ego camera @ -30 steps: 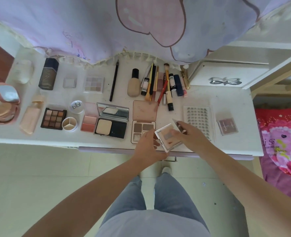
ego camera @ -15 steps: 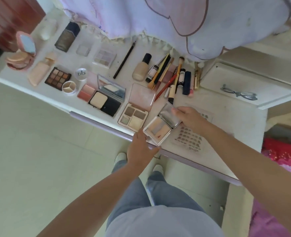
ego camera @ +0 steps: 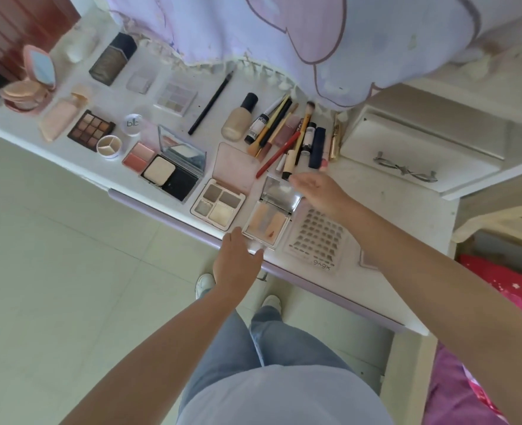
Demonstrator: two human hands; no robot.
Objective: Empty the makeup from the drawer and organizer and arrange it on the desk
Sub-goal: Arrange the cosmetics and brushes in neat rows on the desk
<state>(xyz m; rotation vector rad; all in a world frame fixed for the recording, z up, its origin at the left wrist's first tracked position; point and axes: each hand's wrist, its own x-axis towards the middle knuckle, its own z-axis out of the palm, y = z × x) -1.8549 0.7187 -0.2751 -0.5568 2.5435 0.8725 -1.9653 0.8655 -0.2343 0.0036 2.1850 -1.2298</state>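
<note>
Head view, looking down on a white desk (ego camera: pixel 385 210) set with opened makeup. Open compact (ego camera: pixel 270 217): shallow square case at the near edge of the desk, mirrored lid raised, two peach pans inside. To its left, a four-pan eyeshadow palette (ego camera: pixel 218 204) with a pink lid standing open, then a black powder compact (ego camera: pixel 171 176) with its mirror up, a blush pan (ego camera: pixel 138 156), a three-part round pot (ego camera: pixel 109 146) and a nine-pan brown palette (ego camera: pixel 90 129). Right of the open compact lies a clear sheet of false nails (ego camera: pixel 316 237). Left hand (ego camera: pixel 236 262): fingers straight and relaxed, tips at the near corner of the open compact; contact cannot be told. Right hand (ego camera: pixel 321 191): fingers loosely spread just beside the raised lid, holding nothing. Behind it lie brushes, pencils and tubes (ego camera: pixel 287 130) in a loose cluster. A lilac cloth (ego camera: pixel 284 32) hangs over the back of the desk; a white drawer unit (ego camera: pixel 419 139) stands at right; pale floor tiles below.
</note>
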